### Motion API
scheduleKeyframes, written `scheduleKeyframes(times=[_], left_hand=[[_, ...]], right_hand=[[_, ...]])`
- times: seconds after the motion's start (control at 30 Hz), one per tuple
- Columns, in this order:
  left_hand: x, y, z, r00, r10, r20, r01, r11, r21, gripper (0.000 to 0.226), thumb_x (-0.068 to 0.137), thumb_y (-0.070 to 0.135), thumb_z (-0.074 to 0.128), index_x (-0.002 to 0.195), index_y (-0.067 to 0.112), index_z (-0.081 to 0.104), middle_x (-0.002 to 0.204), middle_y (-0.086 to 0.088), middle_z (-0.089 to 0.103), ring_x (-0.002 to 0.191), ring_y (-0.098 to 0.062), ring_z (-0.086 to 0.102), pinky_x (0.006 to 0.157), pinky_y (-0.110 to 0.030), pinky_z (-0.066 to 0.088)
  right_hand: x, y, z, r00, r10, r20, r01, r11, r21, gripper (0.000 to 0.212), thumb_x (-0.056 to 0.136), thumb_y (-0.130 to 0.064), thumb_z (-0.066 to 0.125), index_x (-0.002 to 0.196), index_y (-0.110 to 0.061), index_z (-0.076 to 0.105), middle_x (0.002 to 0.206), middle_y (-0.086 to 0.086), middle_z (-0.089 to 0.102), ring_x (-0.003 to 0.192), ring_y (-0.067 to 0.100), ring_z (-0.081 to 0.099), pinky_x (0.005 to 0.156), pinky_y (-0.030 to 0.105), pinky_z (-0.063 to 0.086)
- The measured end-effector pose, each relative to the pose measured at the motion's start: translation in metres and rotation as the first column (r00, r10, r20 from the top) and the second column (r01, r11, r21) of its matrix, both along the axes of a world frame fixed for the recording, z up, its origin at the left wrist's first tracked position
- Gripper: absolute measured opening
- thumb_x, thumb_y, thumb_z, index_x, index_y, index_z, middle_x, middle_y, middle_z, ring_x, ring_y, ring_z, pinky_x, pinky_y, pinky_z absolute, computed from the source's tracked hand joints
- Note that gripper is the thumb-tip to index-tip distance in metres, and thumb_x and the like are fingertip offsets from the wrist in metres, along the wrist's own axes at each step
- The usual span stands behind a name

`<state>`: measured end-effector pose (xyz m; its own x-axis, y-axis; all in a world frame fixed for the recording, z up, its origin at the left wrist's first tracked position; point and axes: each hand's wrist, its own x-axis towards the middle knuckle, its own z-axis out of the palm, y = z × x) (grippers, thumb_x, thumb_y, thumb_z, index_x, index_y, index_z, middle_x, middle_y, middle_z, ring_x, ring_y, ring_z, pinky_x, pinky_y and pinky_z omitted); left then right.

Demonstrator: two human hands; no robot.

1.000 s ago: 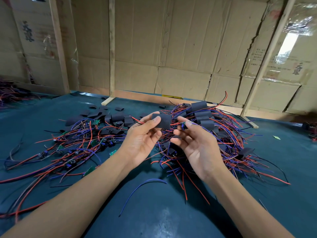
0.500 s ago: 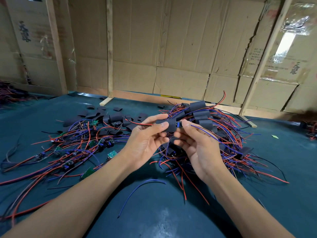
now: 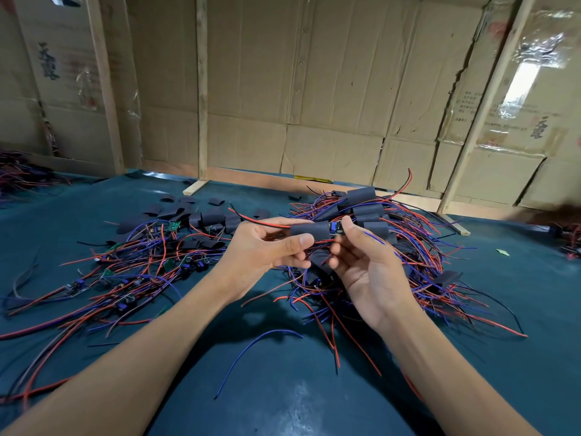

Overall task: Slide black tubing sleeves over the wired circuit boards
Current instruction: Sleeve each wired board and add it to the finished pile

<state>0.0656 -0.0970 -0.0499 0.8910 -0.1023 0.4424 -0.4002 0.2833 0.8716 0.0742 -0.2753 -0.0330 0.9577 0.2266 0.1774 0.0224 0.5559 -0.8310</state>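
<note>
**Sleeve nearly over the board: finish the slide**

Nearest you, a loose blue wire (image 3: pixel 251 347) lies alone on the green tabletop (image 3: pixel 314 398); leave it there.

Above it, your two hands meet. Your left hand (image 3: pixel 267 250) has its grip closed round the black sleeve (image 3: pixel 309 231), thumb in front and fingers behind, with red and black leads coming out of the sleeve's left end. Your right hand (image 3: pixel 367 265) pinches the circuit board (image 3: pixel 336 229) at the sleeve's right mouth, where only its end shows. The sleeve looks most of the way on.

To finish well, keep the sleeve round rather than squashed, so ease your thumb pressure. Feed the board straight along the tube and draw gently on the leads at the left to help it through. A tilted board would likely snag on the tubing edge.

Beyond your hands, bare boards (image 3: pixel 171 226) and wires spread to the left, flat spare sleeves (image 3: pixel 185 212) lie behind them, and finished pieces (image 3: pixel 361 195) pile up on the right.
</note>
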Motion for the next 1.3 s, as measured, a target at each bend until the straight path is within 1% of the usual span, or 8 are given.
scheduleKeyframes(times=[0.37, 0.53, 0.7, 0.9, 1.0, 1.1, 1.2, 1.3], left_hand=[[0.002, -0.005, -0.005, 1.0, 0.029, -0.011, -0.03, 0.997, -0.078, 0.021, 0.077, 0.014, 0.077, 0.095, 0.003, 0.078, 0.075, -0.005, 0.065, 0.065, -0.016, 0.061, 0.066, -0.032, 0.059], [0.002, -0.006, -0.007, 1.0, 0.018, 0.005, -0.018, 0.999, -0.039, 0.023, 0.08, 0.015, 0.077, 0.097, 0.0, 0.077, 0.079, -0.008, 0.067, 0.064, -0.018, 0.061, 0.065, -0.033, 0.059], [0.002, -0.013, -0.008, 0.987, 0.159, 0.029, -0.16, 0.986, 0.04, 0.017, 0.076, 0.019, 0.08, 0.091, 0.013, 0.081, 0.071, -0.007, 0.068, 0.06, -0.018, 0.061, 0.062, -0.033, 0.059], [0.0, -0.012, -0.006, 0.969, 0.242, 0.052, -0.245, 0.966, 0.076, 0.017, 0.083, 0.006, 0.077, 0.1, 0.008, 0.077, 0.068, -0.002, 0.069, 0.056, -0.014, 0.058, 0.06, -0.027, 0.057], [-0.001, -0.014, -0.006, 0.964, 0.259, 0.054, -0.262, 0.962, 0.08, 0.018, 0.084, 0.006, 0.076, 0.102, 0.006, 0.076, 0.069, -0.002, 0.07, 0.057, -0.015, 0.058, 0.059, -0.025, 0.056], [-0.001, -0.016, -0.006, 0.964, 0.258, 0.06, -0.262, 0.962, 0.073, 0.018, 0.084, 0.004, 0.075, 0.102, 0.006, 0.076, 0.073, -0.005, 0.071, 0.058, -0.014, 0.058, 0.058, -0.025, 0.056], [-0.001, -0.014, -0.007, 0.966, 0.247, 0.076, -0.255, 0.957, 0.136, 0.028, 0.083, 0.013, 0.078, 0.11, 0.008, 0.074, 0.083, -0.008, 0.074, 0.062, -0.015, 0.059, 0.06, -0.029, 0.055], [0.001, -0.009, -0.009, 0.964, 0.253, 0.086, -0.267, 0.922, 0.279, 0.05, 0.075, 0.035, 0.08, 0.121, 0.021, 0.07, 0.088, 0.01, 0.073, 0.07, -0.007, 0.059, 0.067, -0.032, 0.055]], right_hand=[[0.003, -0.001, -0.003, 1.0, 0.022, -0.011, -0.022, 1.0, -0.004, 0.01, 0.074, -0.025, 0.08, 0.073, -0.018, 0.072, 0.07, 0.002, 0.062, 0.06, 0.012, 0.06, 0.055, 0.024, 0.053], [0.003, 0.001, -0.004, 1.0, -0.005, 0.029, 0.006, 0.999, -0.035, 0.012, 0.074, -0.021, 0.08, 0.075, -0.013, 0.071, 0.066, 0.004, 0.059, 0.059, 0.015, 0.058, 0.055, 0.026, 0.052], [0.004, -0.001, -0.006, 0.996, -0.061, 0.063, 0.067, 0.993, -0.099, 0.011, 0.079, -0.019, 0.077, 0.075, -0.009, 0.075, 0.068, 0.009, 0.063, 0.059, 0.019, 0.06, 0.054, 0.028, 0.054], [0.006, -0.003, -0.008, 0.993, -0.086, 0.081, 0.098, 0.983, -0.158, 0.013, 0.091, -0.01, 0.069, 0.097, -0.002, 0.076, 0.08, 0.012, 0.068, 0.068, 0.021, 0.065, 0.056, 0.029, 0.055], [0.005, -0.001, -0.008, 0.998, -0.043, 0.049, 0.05, 0.989, -0.139, 0.027, 0.087, -0.02, 0.072, 0.107, -0.002, 0.073, 0.077, 0.011, 0.066, 0.066, 0.022, 0.068, 0.058, 0.029, 0.057], [0.003, 0.0, -0.006, 0.998, -0.005, 0.057, 0.013, 0.989, -0.146, 0.032, 0.078, -0.027, 0.077, 0.101, -0.004, 0.073, 0.075, 0.012, 0.065, 0.065, 0.024, 0.068, 0.057, 0.029, 0.057], [0.002, -0.001, -0.004, 0.997, -0.032, 0.064, 0.042, 0.986, -0.162, 0.026, 0.077, -0.012, 0.078, 0.101, -0.004, 0.073, 0.074, 0.016, 0.067, 0.063, 0.026, 0.068, 0.057, 0.03, 0.057], [0.002, -0.003, 0.004, 0.997, -0.06, 0.056, 0.067, 0.99, -0.127, 0.021, 0.082, -0.004, 0.072, 0.102, -0.004, 0.069, 0.067, 0.012, 0.063, 0.058, 0.022, 0.065, 0.054, 0.03, 0.056]])
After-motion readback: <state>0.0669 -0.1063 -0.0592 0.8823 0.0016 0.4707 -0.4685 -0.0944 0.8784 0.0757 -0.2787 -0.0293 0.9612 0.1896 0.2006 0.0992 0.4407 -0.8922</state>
